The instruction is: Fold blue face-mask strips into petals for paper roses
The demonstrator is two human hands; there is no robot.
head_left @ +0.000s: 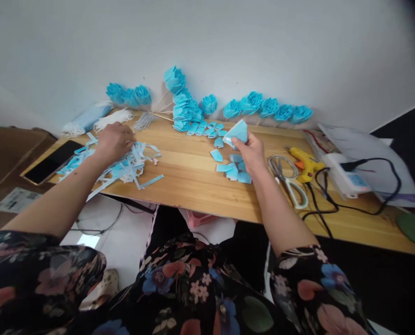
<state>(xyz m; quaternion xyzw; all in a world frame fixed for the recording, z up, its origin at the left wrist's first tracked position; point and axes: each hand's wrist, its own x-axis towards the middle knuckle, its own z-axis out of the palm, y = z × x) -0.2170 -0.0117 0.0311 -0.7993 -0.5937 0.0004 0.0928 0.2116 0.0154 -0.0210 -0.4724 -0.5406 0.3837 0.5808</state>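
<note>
My right hand pinches a folded piece of light blue fabric with a white edge, held above the table. Just below it lie several loose blue cut pieces. On the left, my left hand is lowered at a pile of blue and white scrap strips, its fingers curled down; whatever they may hold is hidden. Behind the hands, small rolled blue pieces lie beside a heap of blue fabric flowers on thin sticks.
More blue flowers lean along the wall. Scissors, a yellow glue gun and a white power strip with black cords lie right. A phone, stacked blue masks and white cords are left, near a cardboard box.
</note>
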